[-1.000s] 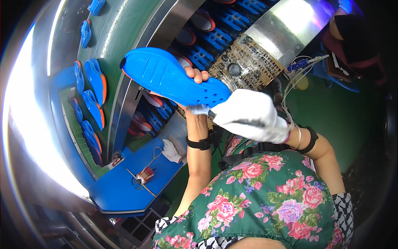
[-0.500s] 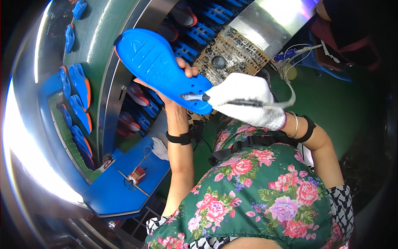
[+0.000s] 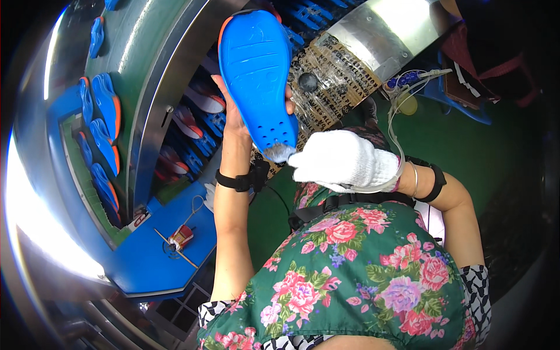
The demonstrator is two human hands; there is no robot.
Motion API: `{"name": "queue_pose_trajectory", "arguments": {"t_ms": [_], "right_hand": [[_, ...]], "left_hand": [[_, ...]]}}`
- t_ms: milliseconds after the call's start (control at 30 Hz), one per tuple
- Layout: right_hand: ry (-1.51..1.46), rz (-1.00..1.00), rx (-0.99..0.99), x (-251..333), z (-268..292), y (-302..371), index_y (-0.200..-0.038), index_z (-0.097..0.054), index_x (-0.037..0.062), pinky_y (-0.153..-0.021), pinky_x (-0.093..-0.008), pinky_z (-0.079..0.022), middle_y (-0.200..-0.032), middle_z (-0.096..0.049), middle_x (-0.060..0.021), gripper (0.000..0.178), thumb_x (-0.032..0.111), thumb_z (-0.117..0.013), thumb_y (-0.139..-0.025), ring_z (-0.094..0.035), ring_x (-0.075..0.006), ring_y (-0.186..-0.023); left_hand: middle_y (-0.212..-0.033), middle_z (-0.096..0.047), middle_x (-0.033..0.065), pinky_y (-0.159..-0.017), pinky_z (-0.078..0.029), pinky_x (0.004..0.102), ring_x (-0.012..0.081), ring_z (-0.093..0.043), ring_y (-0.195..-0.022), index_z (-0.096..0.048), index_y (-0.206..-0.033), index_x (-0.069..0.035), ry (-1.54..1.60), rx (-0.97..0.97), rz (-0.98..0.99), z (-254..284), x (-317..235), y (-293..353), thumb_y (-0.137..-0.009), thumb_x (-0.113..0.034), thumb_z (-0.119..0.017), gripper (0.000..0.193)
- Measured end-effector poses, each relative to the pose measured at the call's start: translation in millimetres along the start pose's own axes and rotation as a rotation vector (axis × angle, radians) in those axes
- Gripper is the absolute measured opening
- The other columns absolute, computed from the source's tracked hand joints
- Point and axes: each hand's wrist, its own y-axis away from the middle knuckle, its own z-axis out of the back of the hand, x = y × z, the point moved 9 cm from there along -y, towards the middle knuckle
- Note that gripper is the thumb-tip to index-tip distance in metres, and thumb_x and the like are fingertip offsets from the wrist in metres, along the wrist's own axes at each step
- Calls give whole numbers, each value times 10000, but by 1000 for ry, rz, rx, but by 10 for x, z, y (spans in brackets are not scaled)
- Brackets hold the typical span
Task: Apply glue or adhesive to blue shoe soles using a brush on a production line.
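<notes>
First, nearest: your floral apron [image 3: 373,268]. Just beyond, your right hand [image 3: 341,160], white-gloved, is closed around a brush [image 3: 280,153], handle hidden by the glove. Bristles sit on the near, perforated end of the blue insole [image 3: 256,70], apparently touching. Insole raised in front of you, long axis running near to far. Your left hand [image 3: 236,119], bare, grips it from beneath: thumb along the left side, fingertips curled at the right edge. Presumably held so to leave the upward face uncovered for the bristles. Farther, to the right: cardboard [image 3: 332,84] under clear wrap, perhaps as padding. Far left: more insoles [image 3: 107,105] along a green surface [image 3: 137,70]; reason for that arrangement, cannot tell.
</notes>
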Motion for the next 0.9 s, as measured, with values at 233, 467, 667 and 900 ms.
{"name": "queue_pose_trajectory", "arguments": {"t_ms": [233,467,667,900], "right_hand": [[-106,-39,-59,-207,143,-86,-994,-770,135,-786,-398,-555,-983,-744,-60,173,113,-733,-827,-678,-286,-878],[-675,-558,-384,-674,467,26,-988,-778,-9,-887,-365,-596,-1033,-776,-146,164,-10,-801,-826,-748,-219,-963],[-198,-354,-444,-605,817,-143,-1019,-776,32,-832,-330,-583,-1030,-770,-113,173,40,-793,-848,-740,-192,-932],[52,-153,-295,-388,762,-181,-1007,-781,80,-815,-407,-581,-967,-764,-99,191,63,-792,-817,-727,-291,-896]], "left_hand": [[-1147,-670,281,-738,-615,505,411,-722,-855,-428,-1480,27,-59,-42,100,101,97,-20,-706,-1025,-286,1314],[-1166,-676,242,-878,-586,537,409,-696,-1008,-492,-1441,-5,201,-115,-12,209,249,127,-965,-794,-339,934],[-1379,-616,164,-1094,-499,488,322,-627,-1229,-508,-1428,-1,52,-441,-236,338,523,185,-1088,-438,-455,556],[-1346,-641,181,-916,-617,504,349,-679,-1159,-509,-1427,-3,-143,-389,-63,632,765,484,-1055,-247,-595,453]]}}
